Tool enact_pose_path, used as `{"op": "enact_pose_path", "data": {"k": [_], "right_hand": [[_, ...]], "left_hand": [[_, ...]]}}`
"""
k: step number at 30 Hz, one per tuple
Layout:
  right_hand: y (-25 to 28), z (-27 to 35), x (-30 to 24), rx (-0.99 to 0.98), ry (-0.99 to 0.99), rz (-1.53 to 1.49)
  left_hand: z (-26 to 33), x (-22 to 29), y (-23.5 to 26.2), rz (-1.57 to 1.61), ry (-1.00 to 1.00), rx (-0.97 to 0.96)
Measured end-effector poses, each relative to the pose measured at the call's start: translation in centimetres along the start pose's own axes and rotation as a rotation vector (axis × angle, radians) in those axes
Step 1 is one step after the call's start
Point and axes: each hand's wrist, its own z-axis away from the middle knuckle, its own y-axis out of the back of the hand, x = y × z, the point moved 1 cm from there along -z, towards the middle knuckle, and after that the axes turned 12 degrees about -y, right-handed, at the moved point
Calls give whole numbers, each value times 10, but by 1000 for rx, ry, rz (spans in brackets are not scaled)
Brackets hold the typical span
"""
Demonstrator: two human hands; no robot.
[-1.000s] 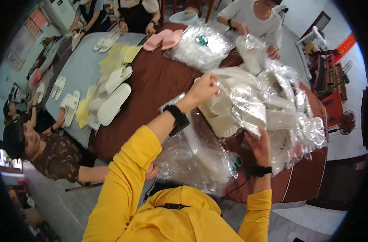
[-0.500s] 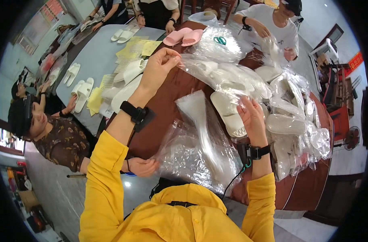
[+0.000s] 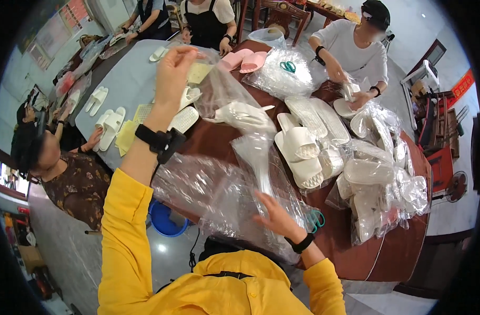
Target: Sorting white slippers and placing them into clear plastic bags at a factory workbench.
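Left hand, now farther left, with clear plastic bag.

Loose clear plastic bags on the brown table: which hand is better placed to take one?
Right hand, probably: it looks empty, open over the loose clear plastic bags. Left hand is raised farther off, apparently pinching a filled clear plastic bag.

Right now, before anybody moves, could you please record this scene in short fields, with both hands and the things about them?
Left hand: raised, pinching a clear thin plastic bag
Bag contents: apparently a white slipper
Right hand: fingers spread over loose clear plastic bags; contact uncertain
Beside right hand: teal-handled scissors
Table's right side: piled white slippers in clear plastic
Table's far side: pink open-toed slippers
Surface: reddish-brown table cover
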Motion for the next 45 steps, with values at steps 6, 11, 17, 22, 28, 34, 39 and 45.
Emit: {"op": "enact_pose_path", "data": {"k": [6, 11, 17, 22, 28, 34, 39, 45], "right_hand": [[-6, 15, 48, 83, -12, 135], [23, 7, 21, 73, -99, -1], [32, -14, -32, 19, -56, -241], [38, -9, -107, -144, 10, -796], [56, 5, -138, -200, 100, -1306], [42, 14, -98, 93, -163, -1050], [12, 24, -50, 303, -138, -587], [4, 59, -8, 23, -296, -637]], "left_hand": [[-15, 18, 61, -204, -95, 259], [11, 58, 105, -207, -201, 502], [16, 108, 75, -373, -325, 172], [34, 158, 50, -375, -559, 182], [185, 180, -8, -790, -324, -466], [315, 152, -49, -380, 121, -750], [343, 149, -62, 14, 253, -760], [303, 163, -62, -7, 73, -760]]}}
